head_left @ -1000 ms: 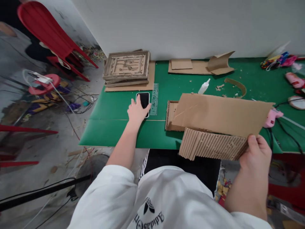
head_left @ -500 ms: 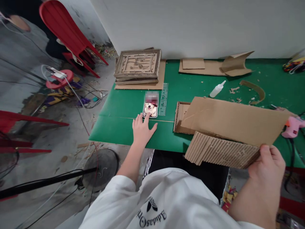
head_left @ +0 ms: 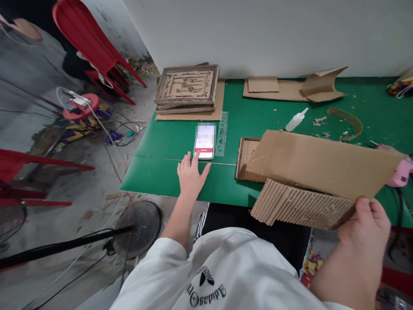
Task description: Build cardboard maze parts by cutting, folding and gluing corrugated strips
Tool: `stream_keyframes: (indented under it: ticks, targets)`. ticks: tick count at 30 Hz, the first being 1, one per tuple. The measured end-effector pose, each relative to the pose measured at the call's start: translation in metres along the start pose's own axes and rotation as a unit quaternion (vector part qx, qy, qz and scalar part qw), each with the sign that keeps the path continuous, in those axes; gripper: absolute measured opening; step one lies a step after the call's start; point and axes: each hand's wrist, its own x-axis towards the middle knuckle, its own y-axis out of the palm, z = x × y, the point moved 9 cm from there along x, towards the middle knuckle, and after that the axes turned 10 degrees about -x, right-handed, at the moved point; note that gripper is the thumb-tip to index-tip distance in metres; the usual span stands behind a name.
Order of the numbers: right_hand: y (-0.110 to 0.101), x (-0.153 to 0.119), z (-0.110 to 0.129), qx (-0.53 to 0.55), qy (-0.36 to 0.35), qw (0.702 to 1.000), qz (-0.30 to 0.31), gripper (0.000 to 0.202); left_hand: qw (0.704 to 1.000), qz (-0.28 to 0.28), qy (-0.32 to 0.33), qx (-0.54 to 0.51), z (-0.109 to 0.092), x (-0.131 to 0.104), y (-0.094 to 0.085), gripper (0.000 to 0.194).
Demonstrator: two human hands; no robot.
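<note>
the left hand (head_left: pixel 190 175) is open, fingers spread, at the near end of the phone (head_left: pixel 206 137); its index fingertip is over the lit screen's lower end, though whether it presses i cannot tell. the phone lies flat on the bench (head_left: pixel 142 175), one long edge just beside a clear ruler (head_left: pixel 222 134). green bench top runs from the left hand out to the bench's left edge, and from its thumb across to the box (head_left: pixel 241 159). the right hand (head_left: pixel 368 219) grips the sheet (head_left: pixel 322 161) by its near right edge, thumb on top; the ribbed piece (head_left: pixel 300 202) runs up to the same fingers and juts past the bench's near edge. the sheet's left end overlaps the box. beyond the sheet from the right hand is a bottle (head_left: pixel 294 121). the stack (head_left: pixel 189 86) sits beyond the left hand, behind the phone.
</note>
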Motion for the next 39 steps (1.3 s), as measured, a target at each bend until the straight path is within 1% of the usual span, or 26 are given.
stream_keyframes:
  ticks: [2,4,6,8,12,16,18,19,20,22,24,25,27,28,29,30,32,33,34,35,37,39]
  targets:
    - [0.0,0.0,-0.001,-0.004,0.004,1.0,0.0,0.026,0.998,-0.053,-0.001,-0.045,0.005,0.0,-0.015,0.047]
    - [0.0,0.001,-0.002,-0.011,0.007,1.0,0.002,0.027,0.991,-0.106,-0.009,-0.077,0.013,-0.001,-0.03,0.035]
    - [0.0,0.002,-0.005,-0.014,0.008,1.0,0.004,0.026,0.986,-0.136,-0.021,-0.091,0.02,-0.002,-0.039,0.022]
    - [-0.001,0.003,-0.009,-0.015,0.01,1.0,0.001,0.026,0.984,-0.145,-0.029,-0.096,0.025,-0.001,-0.044,0.016]
    - [-0.001,0.003,-0.016,-0.029,0.023,0.999,0.002,0.025,0.979,-0.149,-0.04,-0.137,0.028,0.0,-0.047,0.028]
    - [0.004,-0.001,-0.016,-0.035,0.042,0.998,0.009,0.026,0.965,-0.134,-0.055,-0.217,0.021,-0.001,-0.044,0.019]
    - [0.006,-0.002,-0.015,-0.038,0.049,0.998,0.012,0.028,0.949,-0.106,-0.091,-0.283,0.013,-0.004,-0.035,0.023]
    - [0.007,-0.003,-0.014,-0.04,0.052,0.998,0.012,0.029,0.934,-0.083,-0.116,-0.328,0.008,-0.007,-0.027,0.026]
    - [0.009,-0.003,-0.014,-0.043,0.055,0.997,0.014,0.03,0.912,-0.057,-0.143,-0.381,0.001,-0.011,-0.018,0.029]
    - [0.011,-0.004,-0.014,-0.048,0.063,0.997,0.022,0.032,0.864,0.008,-0.157,-0.478,-0.023,-0.019,0.001,0.038]
    - [0.012,-0.003,-0.014,-0.045,0.066,0.997,0.026,0.034,0.831,0.066,-0.163,-0.528,-0.047,-0.027,0.017,0.043]
    - [0.013,-0.003,-0.013,-0.041,0.062,0.997,0.028,0.034,0.818,0.079,-0.166,-0.545,-0.055,-0.031,0.023,0.046]
    - [0.013,-0.002,-0.01,-0.031,0.047,0.998,0.027,0.032,0.793,0.092,-0.175,-0.576,-0.064,-0.039,0.031,0.052]
    - [0.014,-0.003,-0.008,-0.025,0.04,0.998,0.029,0.03,0.78,0.104,-0.178,-0.591,-0.068,-0.042,0.035,0.056]
    - [0.016,-0.003,-0.005,-0.016,0.034,0.999,0.029,0.03,0.763,0.13,-0.18,-0.607,-0.072,-0.046,0.04,0.061]
    - [0.017,-0.004,-0.003,-0.006,0.03,0.999,0.031,0.03,0.742,0.168,-0.181,-0.623,-0.077,-0.051,0.046,0.066]
    - [0.022,-0.006,0.0,0.02,0.027,0.999,0.036,0.033,0.695,0.274,-0.178,-0.64,-0.092,-0.064,0.058,0.076]
    - [0.025,-0.008,0.002,0.033,0.026,0.998,0.042,0.034,0.677,0.326,-0.173,-0.637,-0.101,-0.071,0.062,0.079]
    - [0.029,-0.011,0.004,0.042,0.024,0.998,0.05,0.035,0.666,0.368,-0.166,-0.627,-0.108,-0.077,0.064,0.08]
    - [0.032,-0.013,0.005,0.047,0.023,0.997,0.059,0.035,0.664,0.396,-0.16,-0.614,-0.114,-0.081,0.065,0.079]
    - [0.039,-0.018,0.006,0.053,0.025,0.995,0.077,0.035,0.671,0.416,-0.154,-0.594,-0.122,-0.083,0.065,0.074]
    - [0.043,-0.022,0.005,0.054,0.033,0.994,0.089,0.034,0.67,0.414,-0.168,-0.592,-0.128,-0.082,0.064,0.069]
